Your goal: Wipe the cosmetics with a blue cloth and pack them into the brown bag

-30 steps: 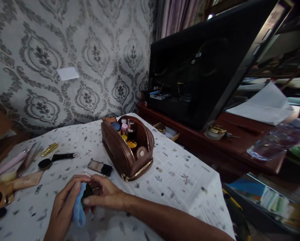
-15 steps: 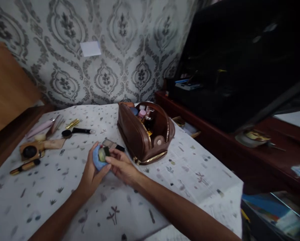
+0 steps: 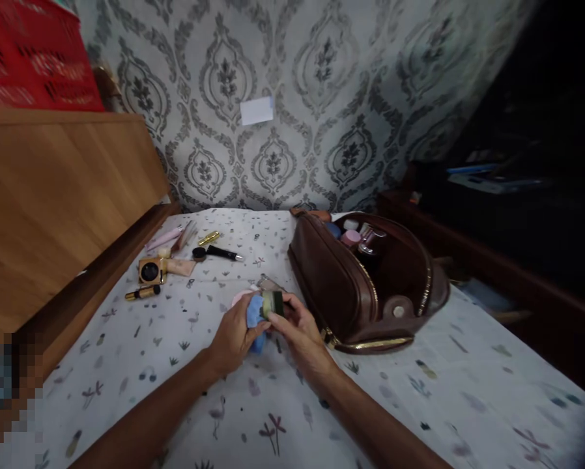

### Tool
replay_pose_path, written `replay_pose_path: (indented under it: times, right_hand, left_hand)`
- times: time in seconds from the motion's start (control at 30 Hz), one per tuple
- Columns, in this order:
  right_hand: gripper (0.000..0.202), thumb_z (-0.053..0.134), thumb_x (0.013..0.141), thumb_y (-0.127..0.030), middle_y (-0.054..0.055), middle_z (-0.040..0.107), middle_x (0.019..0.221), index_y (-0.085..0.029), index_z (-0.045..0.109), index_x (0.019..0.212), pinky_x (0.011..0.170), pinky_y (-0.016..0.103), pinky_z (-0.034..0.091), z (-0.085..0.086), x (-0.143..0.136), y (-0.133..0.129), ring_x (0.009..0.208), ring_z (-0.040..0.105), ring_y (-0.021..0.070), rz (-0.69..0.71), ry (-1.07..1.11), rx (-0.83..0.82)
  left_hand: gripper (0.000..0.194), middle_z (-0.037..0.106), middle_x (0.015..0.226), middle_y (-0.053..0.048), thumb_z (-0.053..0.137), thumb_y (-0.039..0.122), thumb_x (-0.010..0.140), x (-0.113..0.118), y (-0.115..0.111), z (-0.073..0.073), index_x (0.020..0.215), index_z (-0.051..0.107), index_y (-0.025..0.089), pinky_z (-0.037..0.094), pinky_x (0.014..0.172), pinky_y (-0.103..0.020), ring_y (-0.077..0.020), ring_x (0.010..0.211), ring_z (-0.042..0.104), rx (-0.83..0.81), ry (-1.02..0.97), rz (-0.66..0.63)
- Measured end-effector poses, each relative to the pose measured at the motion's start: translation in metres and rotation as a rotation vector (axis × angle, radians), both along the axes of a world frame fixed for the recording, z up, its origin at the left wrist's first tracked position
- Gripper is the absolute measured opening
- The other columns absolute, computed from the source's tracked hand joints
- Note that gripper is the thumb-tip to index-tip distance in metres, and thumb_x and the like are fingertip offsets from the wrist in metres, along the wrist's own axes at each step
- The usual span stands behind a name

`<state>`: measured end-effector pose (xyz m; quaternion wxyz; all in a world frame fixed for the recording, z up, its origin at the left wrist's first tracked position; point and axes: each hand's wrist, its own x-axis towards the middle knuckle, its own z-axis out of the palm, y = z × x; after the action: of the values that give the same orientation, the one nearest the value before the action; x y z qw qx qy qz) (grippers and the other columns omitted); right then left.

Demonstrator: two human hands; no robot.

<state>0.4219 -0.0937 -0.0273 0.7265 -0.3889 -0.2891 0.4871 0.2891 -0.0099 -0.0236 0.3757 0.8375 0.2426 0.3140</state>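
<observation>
My left hand (image 3: pixel 230 337) is wrapped round a soft blue cloth (image 3: pixel 255 312). In my right hand (image 3: pixel 302 333) is a small clear jar (image 3: pixel 271 302) with yellow-green contents and a dark end. The cloth is pressed against the jar's left side, and blue fabric hangs below my fingers. Just behind my hands lies a flat, clear-topped compact (image 3: pixel 270 283), partly hidden. Close on the right stands a brown toiletry bag (image 3: pixel 329 280), unzipped, with a pink-capped container (image 3: pixel 351 238) and other cosmetics inside.
To the left lie a square compact (image 3: pixel 149 271), a beige tube (image 3: pixel 180 266), a black tube (image 3: pixel 224 253), a gold tube (image 3: pixel 208 238) and a black-and-gold stick (image 3: pixel 142 292). A wooden cabinet (image 3: pixel 68 169) bounds the left; a dark screen (image 3: pixel 541 150) stands right.
The view has swung left, so the bag and my hands appear further right. Both hands still hold the cloth and the jar, the cloth now folded against the jar's side.
</observation>
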Motion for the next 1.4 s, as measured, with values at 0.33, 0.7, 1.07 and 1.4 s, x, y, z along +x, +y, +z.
replay_pose_path:
  times: [0.33,0.7,1.07,1.4]
  right_hand:
    - [0.037,0.076,0.066,-0.025,0.002,0.064,0.092,-0.022,0.055,0.097,0.076,0.032,0.051,-0.009,0.003,0.001,0.085,0.061,0.0191,-0.204,-0.533,-0.028]
    - [0.028,0.069,0.071,-0.018,0.005,0.060,0.094,-0.020,0.063,0.098,0.073,0.033,0.049,-0.014,0.000,-0.002,0.084,0.058,0.0207,-0.184,-0.888,0.055]
    - [0.045,0.081,0.073,-0.038,0.006,0.069,0.110,-0.022,0.065,0.112,0.081,0.034,0.048,-0.006,0.002,-0.005,0.097,0.063,0.0224,-0.056,-0.660,0.026]
    - [0.050,0.079,0.077,-0.038,0.011,0.066,0.119,-0.024,0.063,0.122,0.099,0.043,0.045,-0.010,0.001,-0.005,0.111,0.059,0.0272,-0.176,-0.901,0.117]
  left_hand:
    - [0.044,0.058,0.128,-0.014,0.045,0.042,0.098,-0.001,-0.013,0.008,0.136,0.045,0.019,0.044,0.104,-0.043,-0.0269,0.120,0.056,0.187,-0.119,0.019]
    - [0.032,0.062,0.114,-0.011,0.047,0.040,0.098,0.002,-0.015,0.011,0.120,0.056,0.019,0.044,0.099,-0.040,-0.0250,0.111,0.057,0.175,-0.038,-0.017]
    - [0.049,0.071,0.100,-0.007,0.050,0.060,0.092,0.004,0.001,0.016,0.104,0.067,0.015,0.048,0.094,-0.031,-0.0208,0.097,0.065,-0.458,-0.234,0.146]
    - [0.042,0.066,0.081,-0.002,0.059,0.059,0.087,0.003,0.001,0.016,0.088,0.066,0.017,0.050,0.079,-0.030,-0.0195,0.083,0.062,-0.365,-0.136,0.151]
